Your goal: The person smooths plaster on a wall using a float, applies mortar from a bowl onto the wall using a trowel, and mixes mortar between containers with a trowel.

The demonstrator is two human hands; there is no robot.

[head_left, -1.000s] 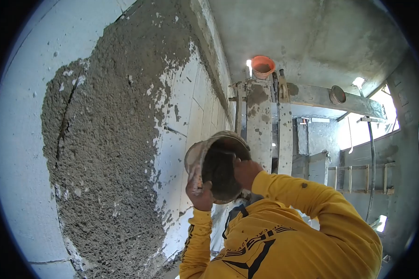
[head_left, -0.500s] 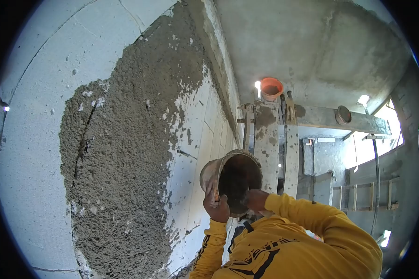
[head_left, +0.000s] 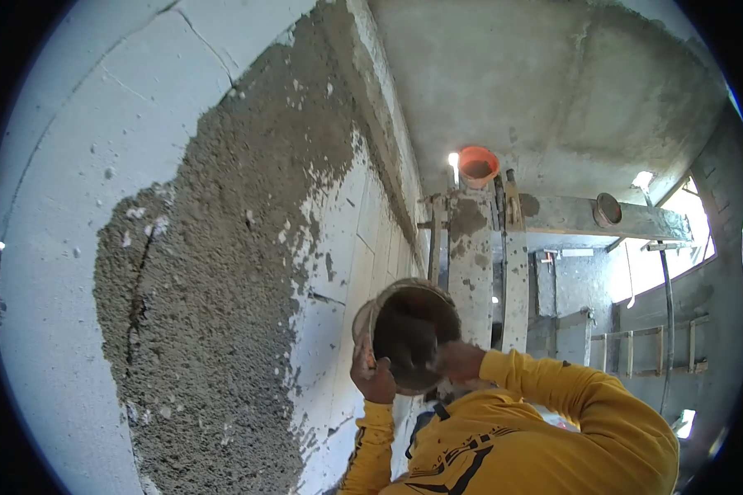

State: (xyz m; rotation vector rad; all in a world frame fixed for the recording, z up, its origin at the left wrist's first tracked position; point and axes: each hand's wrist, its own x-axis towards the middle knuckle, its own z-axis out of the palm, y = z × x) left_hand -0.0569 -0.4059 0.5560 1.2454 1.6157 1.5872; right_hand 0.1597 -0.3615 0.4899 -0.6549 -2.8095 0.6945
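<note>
A mortar-stained bucket (head_left: 365, 322) is tipped so that its dark mouth faces me, with grey material inside. My left hand (head_left: 373, 378) grips its lower left rim. At the lower right of the mouth is my right hand (head_left: 460, 361), fingers curled and blurred; part of a tool seems to show inside the bucket, but what the fingers hold is too unclear to name. Left of the bucket, rough grey mortar (head_left: 215, 272) covers part of the white block wall (head_left: 54, 272).
Long stained planks (head_left: 470, 272) run away beyond the bucket. An orange bucket (head_left: 478, 167) stands at their far end. A smaller round container (head_left: 608, 210) rests on a crossing board (head_left: 565, 216). To the right are a vertical pole (head_left: 669, 322) and a wooden ladder-like frame (head_left: 645, 351).
Since a second ago the bucket and both hands have shifted to the right and slightly down in view. My right hand has moved from inside the mouth toward its lower right rim.
</note>
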